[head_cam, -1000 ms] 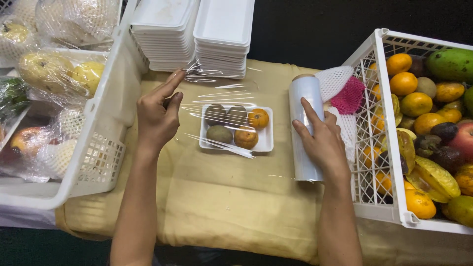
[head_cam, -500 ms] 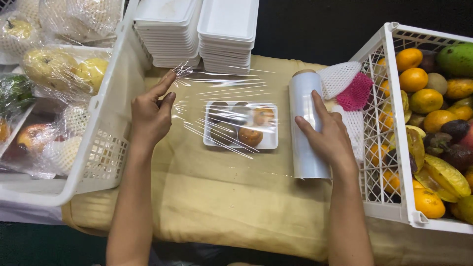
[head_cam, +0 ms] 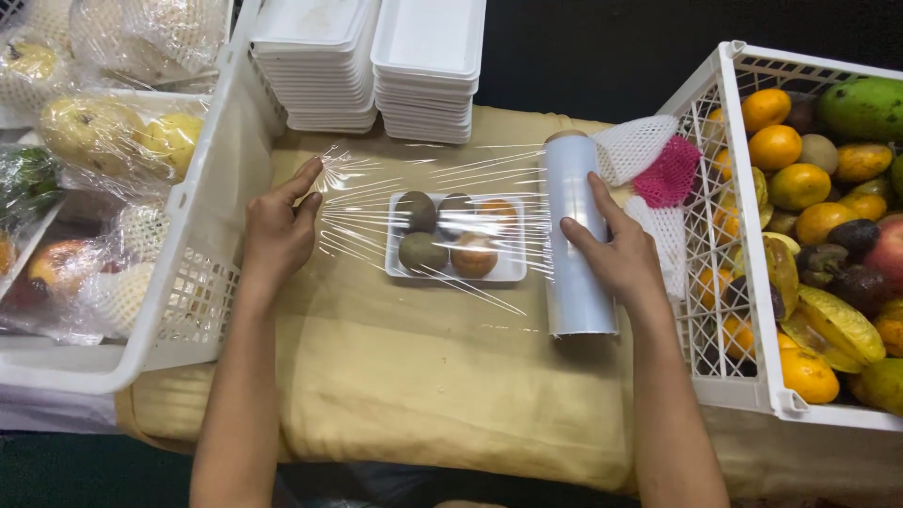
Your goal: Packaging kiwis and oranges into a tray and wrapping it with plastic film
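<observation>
Two hands work w/ the small white tray (head_cam: 455,275) as centre: left hand (head_cam: 277,230), just left of it, pinches the loose end of the cling film (head_cam: 376,202), right hand (head_cam: 616,254), just right of it, lies flat on the film roll (head_cam: 574,245), fingers not closed round it. Best, I'd say, to keep the sheet taut & level over the tray, roll pinned so it can't slip. Tray holds 5 fruits, approx. 3 brownish, 2 orange; beyond it 2 stacks of empty trays (head_cam: 376,61), and 2 white crates (head_cam: 729,235) flank it, 1 per side.
</observation>
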